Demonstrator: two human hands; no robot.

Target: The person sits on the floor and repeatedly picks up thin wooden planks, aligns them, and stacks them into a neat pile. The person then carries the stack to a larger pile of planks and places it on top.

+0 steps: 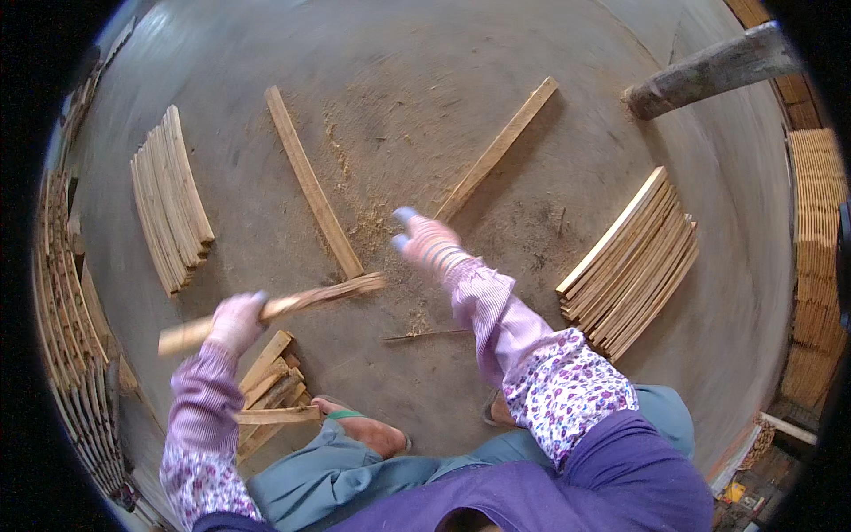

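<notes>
My left hand (238, 323), in a pink glove with greyish fingertips, is closed around a wooden slat (306, 300). The slat is smeared by motion and lies roughly crosswise above the floor. My right hand (429, 241), gloved the same way, reaches forward with thumb and finger apart and nothing visible in it. Just beyond it is the near end of a wooden bar (496, 149) slanting away to the right. Another bar (312, 182) slants away to the left, its near end close to the slat's tip. Short wood pieces (275, 379) are piled below my left hand, beside my foot.
A row of slats (171, 202) lies at the left, and a larger row (631, 266) at the right. A round post (709, 73) stands at the far right. Stacked wood (815, 257) lines the right edge; more slats (71, 310) line the left. Sawdust (377, 208) litters the floor.
</notes>
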